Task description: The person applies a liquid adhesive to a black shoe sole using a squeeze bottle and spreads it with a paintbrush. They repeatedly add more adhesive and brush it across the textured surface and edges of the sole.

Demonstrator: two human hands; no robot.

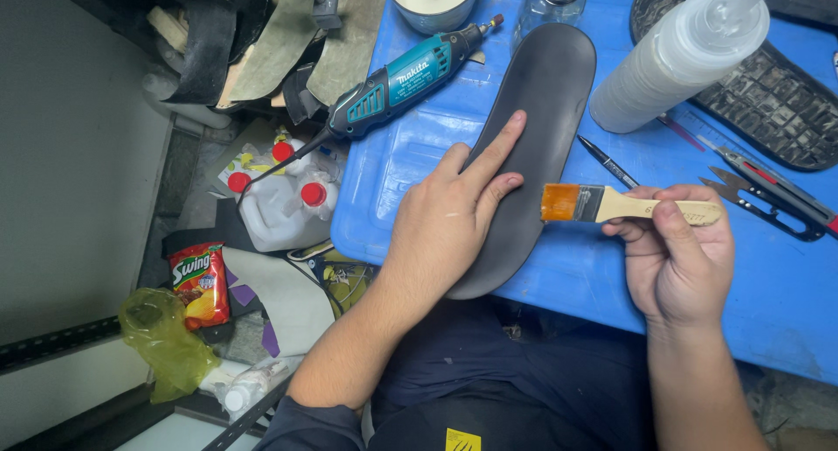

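Blue plastic table (419,167): left hand (454,215) flat on smooth dark insole (537,93), right hand (681,259) grip round wood-handled brush (611,204).

Bare blue tray (602,268) near the brush (611,205); squeeze bottle (672,58) crowds beyond.

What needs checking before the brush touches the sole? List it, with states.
1. Sole flat on the blue table: ok.
2. Left hand pinning the sole, fingers spread on it: ok.
3. Right hand gripping the brush by its wooden handle: ok.
4. Bristles loaded with glue: cannot tell; they look orange.
5. Bristles clear of the left fingertips: not ok, very close.
6. Rotary tool off the sole: ok, beside it.
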